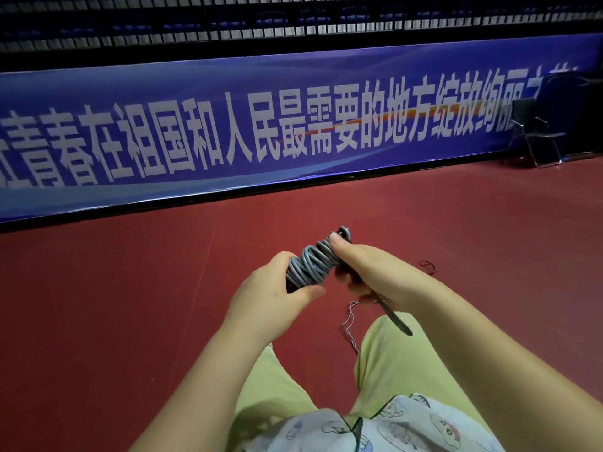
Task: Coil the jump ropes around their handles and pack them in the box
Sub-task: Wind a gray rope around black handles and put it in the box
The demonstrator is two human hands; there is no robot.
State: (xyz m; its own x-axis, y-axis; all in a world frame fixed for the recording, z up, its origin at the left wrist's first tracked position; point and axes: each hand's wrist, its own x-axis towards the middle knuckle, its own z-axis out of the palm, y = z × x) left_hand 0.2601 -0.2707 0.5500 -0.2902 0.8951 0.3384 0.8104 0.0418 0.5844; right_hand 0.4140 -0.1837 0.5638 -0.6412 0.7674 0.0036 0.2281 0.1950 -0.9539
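Note:
A grey jump rope (315, 261) is wound in a thick bundle around its dark handles, held in the air above my lap. My left hand (277, 290) grips the lower left end of the bundle. My right hand (368, 269) closes over the upper right part, thumb pressed on the coils near the top loop. A dark strap-like end (396, 319) sticks out below my right hand. No box is in view.
I sit on a red sports floor (130, 305). A blue banner barrier (261, 132) runs across the back. A black folding chair (535, 132) stands at the far right. Thin loose threads (349, 324) and a small dark cord (428, 265) lie on the floor.

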